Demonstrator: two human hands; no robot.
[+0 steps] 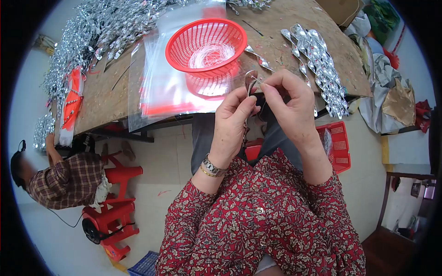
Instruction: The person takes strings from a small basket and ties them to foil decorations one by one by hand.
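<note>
My left hand (235, 115) pinches a twisted silver strip (250, 82) near its top end, just in front of the table's edge; part of the strip hangs below the fingers. Thumb and forefinger of my right hand (292, 101) are pressed together beside the strip's top, at a thin pale thread (256, 79). Beyond the hands, a red plastic basket (172, 57) holds a coil of white and pink thread (212, 56). It rests on clear plastic bags (161, 87). Another silver strip (259, 59) lies right of the basket.
Twisted silver strips (317, 64) lie at the table's right, with a silver heap (115, 23) at the back left. A person (69, 179) in a checked shirt sits left, near red stools (122, 175). A red crate (340, 147) stands on the floor right of my legs.
</note>
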